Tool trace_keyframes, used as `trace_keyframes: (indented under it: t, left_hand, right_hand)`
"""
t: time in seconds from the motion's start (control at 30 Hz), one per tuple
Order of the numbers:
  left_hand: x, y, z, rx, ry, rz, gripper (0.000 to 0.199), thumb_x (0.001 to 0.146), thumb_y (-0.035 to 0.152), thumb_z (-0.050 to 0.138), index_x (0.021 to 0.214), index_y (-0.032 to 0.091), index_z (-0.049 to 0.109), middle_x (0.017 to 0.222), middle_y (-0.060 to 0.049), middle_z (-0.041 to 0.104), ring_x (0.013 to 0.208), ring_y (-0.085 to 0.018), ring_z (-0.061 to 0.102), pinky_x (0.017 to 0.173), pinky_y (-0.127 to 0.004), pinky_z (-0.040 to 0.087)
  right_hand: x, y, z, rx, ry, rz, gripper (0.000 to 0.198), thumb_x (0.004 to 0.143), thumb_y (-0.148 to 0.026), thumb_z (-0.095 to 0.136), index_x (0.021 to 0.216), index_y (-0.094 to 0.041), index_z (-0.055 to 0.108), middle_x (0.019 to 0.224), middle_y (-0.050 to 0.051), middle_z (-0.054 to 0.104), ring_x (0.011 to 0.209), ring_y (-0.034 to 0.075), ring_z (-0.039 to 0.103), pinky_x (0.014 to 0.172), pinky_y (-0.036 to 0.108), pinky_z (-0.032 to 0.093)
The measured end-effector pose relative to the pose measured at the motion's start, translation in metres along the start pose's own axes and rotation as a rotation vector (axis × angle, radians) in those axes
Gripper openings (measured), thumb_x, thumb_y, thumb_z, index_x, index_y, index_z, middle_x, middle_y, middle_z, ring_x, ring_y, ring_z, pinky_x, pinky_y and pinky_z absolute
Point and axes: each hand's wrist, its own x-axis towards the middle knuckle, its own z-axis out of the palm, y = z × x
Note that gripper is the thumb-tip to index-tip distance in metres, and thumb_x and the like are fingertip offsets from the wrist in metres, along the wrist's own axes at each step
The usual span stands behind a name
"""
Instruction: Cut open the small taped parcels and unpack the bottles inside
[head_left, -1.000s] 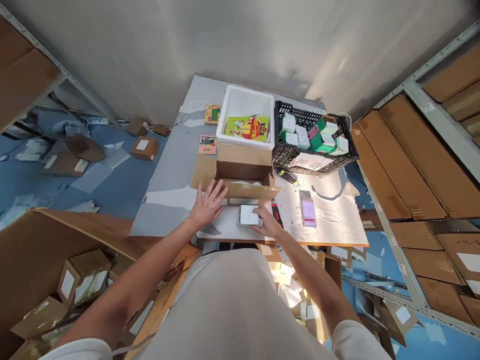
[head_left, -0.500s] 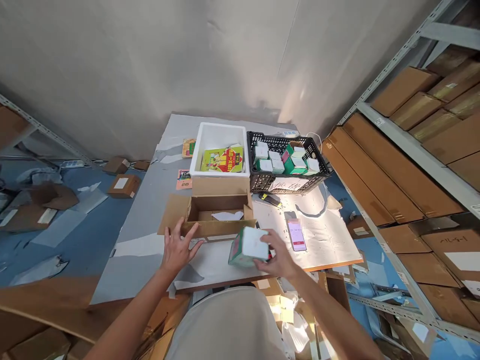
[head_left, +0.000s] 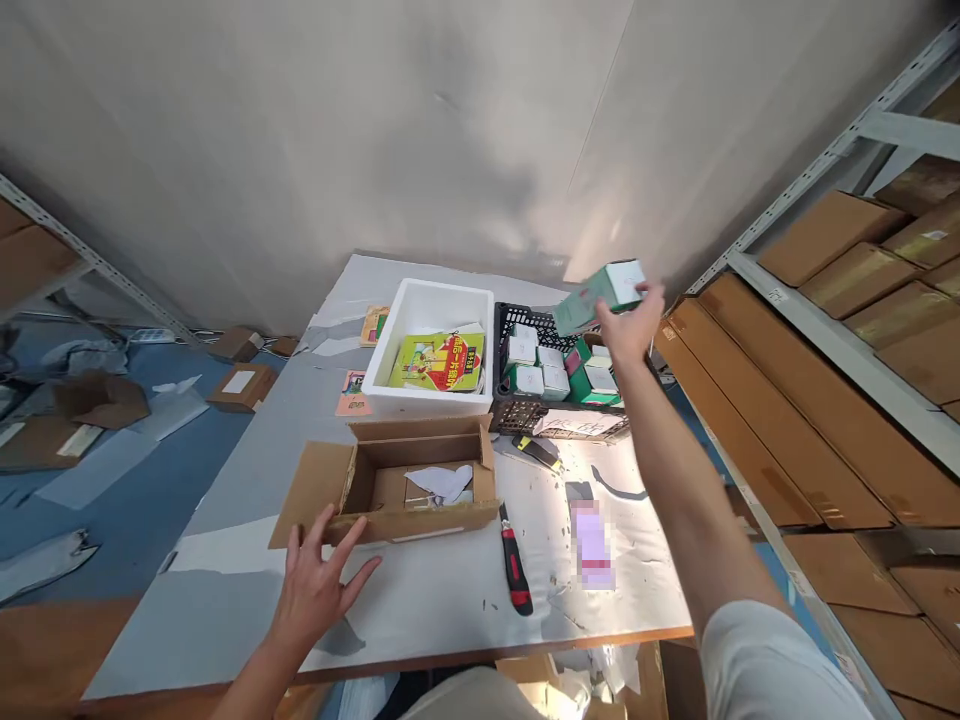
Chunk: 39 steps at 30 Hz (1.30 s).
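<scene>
My right hand [head_left: 634,318] grips a green and white box [head_left: 592,303] above the far right part of a black plastic crate [head_left: 510,412]. Inside that crate stand several similar boxes [head_left: 553,380] with white ends. My left hand [head_left: 321,575] has its fingers spread, the tips touching the near left edge of an open cardboard box [head_left: 442,522]. A crumpled white paper [head_left: 442,483] lies inside the cardboard box, whose left flap [head_left: 311,490] is folded outward.
Beside the crate stands a white foam box [head_left: 427,403] with yellow-green booklets [head_left: 439,362]. A red and black utility knife [head_left: 514,565], a yellow and black cutter [head_left: 538,452] and a phone [head_left: 592,545] lie on the table. Shelves of cartons [head_left: 795,400] rise at the right.
My right hand has carried the green and white box from the table's near edge up over the crate, uncovering the red and black knife. My left hand stays by the cardboard box.
</scene>
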Motion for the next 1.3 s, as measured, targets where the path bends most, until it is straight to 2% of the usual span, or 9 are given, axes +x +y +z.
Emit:
trace_keyframes:
  t: [0.13, 0.23, 0.57, 0.77, 0.9, 1.0, 1.1, 1.2, 1.3]
  left_hand:
    - [-0.003, 0.001, -0.002, 0.001, -0.022, -0.025, 0.083, 0.079, 0.027, 0.065, 0.147, 0.04, 0.018, 0.14, -0.019, 0.039, 0.117, -0.037, 0.053, 0.094, -0.064, 0.04]
    - [-0.008, 0.0, -0.002, 0.011, -0.041, -0.04, 0.085, 0.079, 0.027, 0.064, 0.147, 0.041, 0.015, 0.138, -0.018, 0.04, 0.118, -0.038, 0.053, 0.095, -0.065, 0.04]
    - [-0.001, -0.003, 0.002, 0.009, -0.034, -0.052, 0.087, 0.079, 0.026, 0.066, 0.147, 0.042, 0.015, 0.145, -0.018, 0.034, 0.12, -0.038, 0.052, 0.096, -0.067, 0.038]
    - [-0.002, -0.006, 0.0, 0.049, -0.03, -0.021, 0.087, 0.079, 0.025, 0.065, 0.147, 0.041, 0.015, 0.154, -0.018, 0.02, 0.129, -0.041, 0.042, 0.099, -0.069, 0.032]
    - [-0.007, -0.002, -0.002, 0.041, -0.053, -0.057, 0.087, 0.078, 0.025, 0.066, 0.148, 0.039, 0.016, 0.157, -0.019, 0.009, 0.137, -0.049, 0.023, 0.096, -0.074, 0.028]
    - [-0.016, -0.002, 0.001, -0.009, -0.088, -0.103, 0.074, 0.08, 0.028, 0.064, 0.145, 0.035, 0.03, 0.155, -0.02, 0.016, 0.137, -0.051, 0.019, 0.095, -0.077, 0.023]
    - [-0.035, -0.002, 0.006, -0.087, -0.101, -0.136, 0.063, 0.081, 0.029, 0.062, 0.14, 0.031, 0.041, 0.153, -0.021, 0.021, 0.137, -0.052, 0.017, 0.095, -0.08, 0.019]
    - [-0.065, -0.004, 0.01, -0.231, -0.068, -0.186, 0.068, 0.079, 0.03, 0.064, 0.142, 0.027, 0.037, 0.154, -0.022, 0.016, 0.139, -0.05, 0.014, 0.099, -0.076, 0.019]
    - [-0.083, -0.013, 0.016, -0.441, -0.064, -0.4, 0.091, 0.075, 0.036, 0.068, 0.148, 0.019, 0.016, 0.154, -0.025, 0.008, 0.142, -0.043, 0.011, 0.105, -0.065, 0.026]
  right_hand:
    - [0.006, 0.009, 0.088, -0.116, -0.102, 0.316, 0.051, 0.079, -0.038, 0.055, 0.122, -0.018, 0.035, 0.119, 0.016, 0.042, 0.109, 0.03, 0.051, 0.092, 0.043, 0.042]
    - [-0.003, 0.017, 0.124, -0.149, -0.166, 0.399, 0.051, 0.082, -0.038, 0.052, 0.125, -0.018, 0.034, 0.122, 0.018, 0.04, 0.105, 0.029, 0.054, 0.089, 0.041, 0.044]
    - [-0.012, 0.018, 0.154, -0.48, -0.646, 0.27, 0.067, 0.081, -0.047, 0.06, 0.135, -0.016, 0.035, 0.122, 0.022, 0.05, 0.118, 0.036, 0.047, 0.088, 0.047, 0.044]
    - [-0.022, -0.007, 0.128, -0.603, -0.861, 0.155, 0.054, 0.084, -0.038, 0.056, 0.134, -0.021, 0.043, 0.145, 0.021, 0.03, 0.128, 0.039, 0.038, 0.091, 0.056, 0.041]
    - [-0.05, -0.011, 0.079, -0.435, -0.771, 0.022, 0.065, 0.086, -0.035, 0.053, 0.144, -0.022, 0.029, 0.15, 0.02, 0.024, 0.122, 0.034, 0.046, 0.094, 0.05, 0.042]
    - [-0.117, -0.001, 0.039, -0.097, -0.651, -0.104, 0.066, 0.085, -0.036, 0.05, 0.145, -0.019, 0.028, 0.143, 0.018, 0.037, 0.109, 0.028, 0.056, 0.095, 0.046, 0.044]
    - [-0.216, 0.016, 0.009, 0.09, -0.594, 0.028, 0.062, 0.082, -0.032, 0.046, 0.141, -0.016, 0.034, 0.133, 0.019, 0.048, 0.095, 0.025, 0.062, 0.085, 0.045, 0.051]
    - [-0.306, 0.032, -0.001, 0.128, -0.76, 0.249, 0.07, 0.071, -0.023, 0.048, 0.139, -0.018, 0.036, 0.128, 0.02, 0.051, 0.094, 0.028, 0.064, 0.075, 0.047, 0.054]
    - [-0.351, 0.034, 0.003, 0.177, -0.898, 0.363, 0.08, 0.06, -0.017, 0.049, 0.139, -0.02, 0.034, 0.13, 0.02, 0.051, 0.106, 0.03, 0.061, 0.075, 0.048, 0.054]
